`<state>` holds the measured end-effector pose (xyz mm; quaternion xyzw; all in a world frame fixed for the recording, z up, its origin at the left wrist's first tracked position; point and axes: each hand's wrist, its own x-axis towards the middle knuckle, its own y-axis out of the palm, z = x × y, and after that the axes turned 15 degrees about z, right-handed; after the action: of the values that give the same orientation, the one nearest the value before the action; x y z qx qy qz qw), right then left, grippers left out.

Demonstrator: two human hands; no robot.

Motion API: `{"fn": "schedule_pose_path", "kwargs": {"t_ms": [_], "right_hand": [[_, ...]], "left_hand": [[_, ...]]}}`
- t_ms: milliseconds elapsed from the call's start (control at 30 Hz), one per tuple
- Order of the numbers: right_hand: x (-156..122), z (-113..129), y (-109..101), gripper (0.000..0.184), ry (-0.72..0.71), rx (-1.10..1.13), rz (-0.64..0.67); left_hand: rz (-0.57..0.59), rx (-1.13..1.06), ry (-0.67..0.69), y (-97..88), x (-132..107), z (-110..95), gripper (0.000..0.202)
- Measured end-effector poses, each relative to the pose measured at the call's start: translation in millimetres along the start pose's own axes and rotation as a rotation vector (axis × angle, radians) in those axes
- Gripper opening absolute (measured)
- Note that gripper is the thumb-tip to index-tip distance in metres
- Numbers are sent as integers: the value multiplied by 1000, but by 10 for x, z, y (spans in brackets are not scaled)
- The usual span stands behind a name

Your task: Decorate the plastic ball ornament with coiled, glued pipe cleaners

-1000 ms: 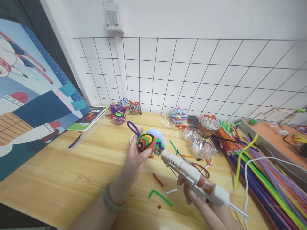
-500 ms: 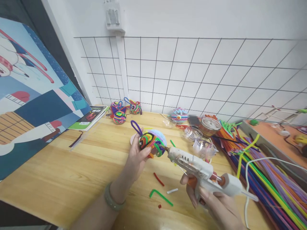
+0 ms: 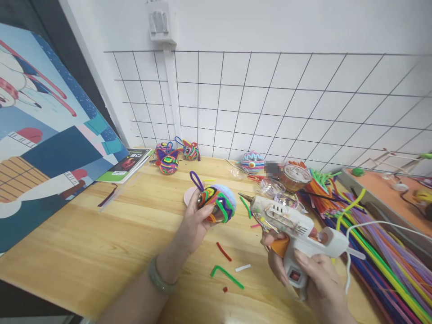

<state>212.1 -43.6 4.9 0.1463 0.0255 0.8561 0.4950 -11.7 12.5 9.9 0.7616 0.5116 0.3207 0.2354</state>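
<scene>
My left hand [image 3: 195, 220] grips a ball ornament [image 3: 221, 200] covered in coloured pipe cleaners, with a purple loop at its upper left. Part of its lower side shows bare and see-through. My right hand [image 3: 303, 270] is wrapped round the grip of a white hot glue gun [image 3: 283, 218] with an orange trigger. The gun's nozzle points left toward the ball, a short gap apart from it. Below the ball lie a red pipe cleaner piece [image 3: 223, 251], a bent green piece [image 3: 227, 276] and a white piece [image 3: 243, 267].
Finished ball ornaments [image 3: 168, 163] stand at the back left, and a striped ball [image 3: 253, 163] at the back. Clear plastic shells [image 3: 270, 187] lie behind the gun. Bundles of pipe cleaners [image 3: 384, 261] and a white cord [image 3: 347, 252] occupy the right. A picture board [image 3: 60, 139] leans at left.
The glue gun has moved right and away from the ball, its nozzle no longer touching it. The ball has shifted and turned slightly, still in my left hand.
</scene>
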Motion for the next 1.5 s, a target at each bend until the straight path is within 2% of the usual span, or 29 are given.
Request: {"fn": "schedule_pose_path", "kwargs": {"t_ms": [233, 467, 567, 733, 867, 1033, 1200, 1333, 1500], "right_hand": [[31, 30, -78, 32, -3, -76, -24], [81, 49, -22, 35, 10, -140, -66], [99, 43, -36, 36, 27, -260, -110], [167, 45, -62, 46, 162, -549, -192], [219, -41, -113, 37, 152, -768, -220], [228, -183, -223, 24, 130, -1119, -77], [244, -289, -289, 35, 97, -1327, 99], [260, -362, -313, 41, 109, -1414, 205], [281, -348, -280, 40, 173, -1414, 280]], "left_hand": [[-34, -10, -13, 3, -3, 2, 57], [-68, 4, -11, 14, 6, 1, 51], [-78, 15, -12, 2, 13, -1, 48], [-86, 36, -30, -7, 19, 0, 43], [-107, 69, -32, 33, 17, -3, 42], [-130, 119, -19, 93, 10, -25, 43], [-169, 137, -26, 109, 0, -34, 48], [-144, 171, -11, 100, -7, -12, 49], [-137, 272, -4, 101, -26, 14, 50]]}}
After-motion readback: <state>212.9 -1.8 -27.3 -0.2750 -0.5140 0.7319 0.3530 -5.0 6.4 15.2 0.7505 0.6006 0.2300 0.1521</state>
